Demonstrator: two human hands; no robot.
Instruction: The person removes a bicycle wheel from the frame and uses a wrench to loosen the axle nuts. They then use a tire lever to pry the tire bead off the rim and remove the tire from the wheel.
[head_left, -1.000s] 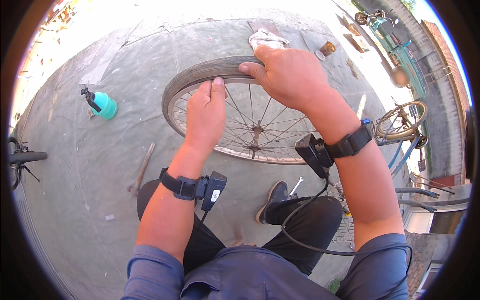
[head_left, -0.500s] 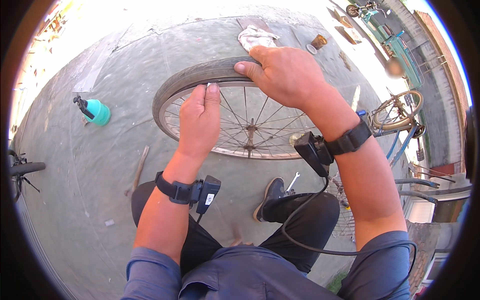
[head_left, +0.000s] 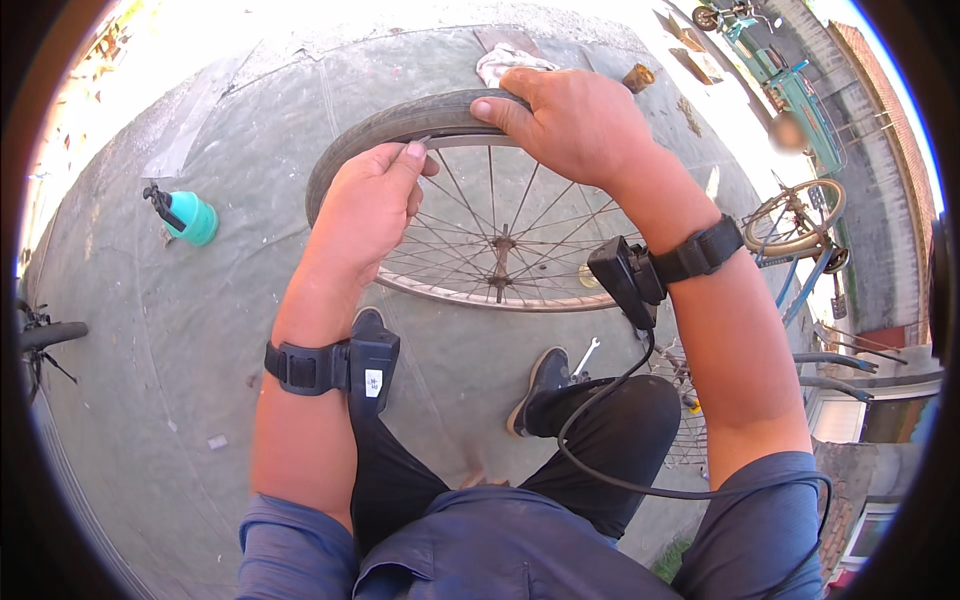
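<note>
A spoked bicycle wheel (head_left: 503, 250) with a grey-black tyre (head_left: 400, 122) is in front of me. Along the upper left, a dark gap shows between tyre and rim. My left hand (head_left: 368, 195) is closed there, thumb against fingers, pinching a thin metal tool (head_left: 427, 139) whose tip is at the tyre's edge; the rest is hidden in the fingers. My right hand (head_left: 570, 125) grips the tyre at the top, its thumb on the near side and its fingers over the outside. Both wrists wear black straps with small devices.
A teal spray bottle (head_left: 192, 218) stands at left. A wrench (head_left: 586, 358) lies by my right shoe (head_left: 545, 385). Beyond the wheel are a cloth (head_left: 508, 62) and a rusty can (head_left: 638, 78). A bicycle (head_left: 800, 225) and a teal three-wheeler (head_left: 800, 100) are at right.
My left hand has turned and its wrist has swung left, with the fingers still at the rim. My left leg has shifted inward. The wheel and right hand have moved slightly away from me.
</note>
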